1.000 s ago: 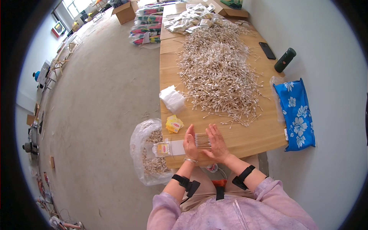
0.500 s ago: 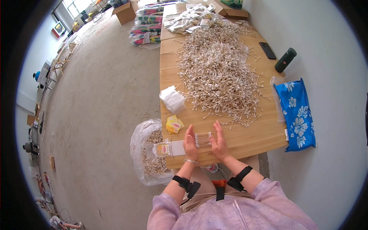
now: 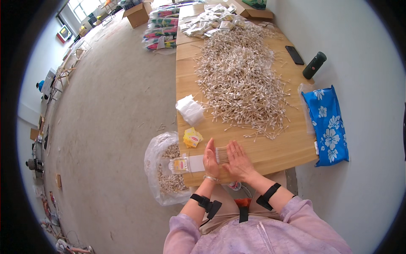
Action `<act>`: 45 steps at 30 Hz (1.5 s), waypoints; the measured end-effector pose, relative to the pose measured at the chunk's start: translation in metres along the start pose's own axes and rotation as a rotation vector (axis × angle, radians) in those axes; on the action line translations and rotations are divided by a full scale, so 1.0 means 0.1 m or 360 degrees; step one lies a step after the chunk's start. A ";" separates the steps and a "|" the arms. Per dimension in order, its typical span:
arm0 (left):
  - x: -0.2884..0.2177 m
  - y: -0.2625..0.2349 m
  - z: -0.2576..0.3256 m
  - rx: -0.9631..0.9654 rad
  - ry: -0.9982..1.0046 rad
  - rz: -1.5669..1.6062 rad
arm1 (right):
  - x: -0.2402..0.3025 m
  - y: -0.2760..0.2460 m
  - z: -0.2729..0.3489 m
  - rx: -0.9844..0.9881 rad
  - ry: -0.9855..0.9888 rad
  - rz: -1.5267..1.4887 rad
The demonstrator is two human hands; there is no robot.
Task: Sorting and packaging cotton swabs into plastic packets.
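Near the table's front edge, a row of cotton swabs [image 3: 221, 155] lies side by side between my two hands. My left hand [image 3: 210, 160] stands on edge against the row's left ends, fingers stretched out. From the right, my right hand [image 3: 239, 161] lies flatter, palm down, fingers extended over the right ends and hiding them. To the left of my left hand lies a white strip [image 3: 196, 163], and beside it a clear pack of swabs with a yellow label [image 3: 180, 164] sits at the table's left edge. Several yellow cards [image 3: 193, 137] lie just beyond.
A large heap of loose swabs [image 3: 243, 80] covers the table's middle, with filled packets [image 3: 211, 21] behind. White plastic bags [image 3: 190, 110] lie at the left edge. A phone [image 3: 294, 55], dark bottle [image 3: 314, 65] and blue flowered pouch [image 3: 327, 127] line the right. A plastic sack of swabs [image 3: 168, 182] stands left, below.
My right hand has turned from upright on its edge to palm down and moved left over the right ends of the swab row. My left hand has stayed nearly still.
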State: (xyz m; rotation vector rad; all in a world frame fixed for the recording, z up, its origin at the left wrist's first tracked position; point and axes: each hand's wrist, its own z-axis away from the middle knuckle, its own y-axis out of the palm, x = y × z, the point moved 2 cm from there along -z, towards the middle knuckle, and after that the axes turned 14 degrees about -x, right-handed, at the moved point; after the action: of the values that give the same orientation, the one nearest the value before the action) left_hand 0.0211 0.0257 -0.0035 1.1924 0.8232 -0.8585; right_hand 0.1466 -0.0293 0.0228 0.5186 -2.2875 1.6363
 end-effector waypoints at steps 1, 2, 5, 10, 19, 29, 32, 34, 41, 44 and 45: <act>0.01 -0.04 0.02 -0.0005 0.0004 -0.0002 | 0.07 0.01 0.01 0.0231 -0.0146 0.0197; 0.02 -0.02 0.02 0.0001 -0.0005 -0.0002 | 0.06 0.02 0.02 0.0228 -0.0146 0.0202; 0.02 0.02 0.02 0.0011 -0.0036 -0.0009 | 0.06 0.02 0.03 0.0143 -0.0132 0.0284; -0.01 -0.03 0.04 0.0002 -0.0071 -0.0048 | 0.08 0.02 0.02 0.0221 -0.0131 0.0313; -0.37 -0.26 0.57 0.0557 0.1081 -0.1723 | 0.04 -0.01 0.01 0.0161 -0.0219 0.0376; -0.39 -0.20 0.65 0.0739 0.1017 -0.2087 | 0.07 0.01 0.03 0.0182 -0.0192 0.0322; -0.39 -0.15 0.64 0.0748 0.1017 -0.2102 | 0.04 0.01 0.02 0.0138 -0.0207 0.0283; -0.38 -0.12 0.63 0.0747 0.1024 -0.2112 | 0.00 0.04 0.02 0.0086 -0.0237 0.0363; -0.36 -0.13 0.62 0.0748 0.0961 -0.2252 | 0.02 0.02 0.02 0.0137 -0.0254 0.0412; -0.36 -0.15 0.62 0.0731 0.0981 -0.2217 | 0.04 0.01 0.02 0.0170 -0.0231 0.0359; -0.36 -0.15 0.62 0.0728 0.0962 -0.2201 | 0.05 0.00 0.02 0.0167 -0.0211 0.0317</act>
State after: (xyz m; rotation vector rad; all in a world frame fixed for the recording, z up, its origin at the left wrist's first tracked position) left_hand -0.0029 -0.0325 0.0332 1.1933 2.1287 -1.8973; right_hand 0.1419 -0.0313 0.0242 0.4470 -2.4264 1.8757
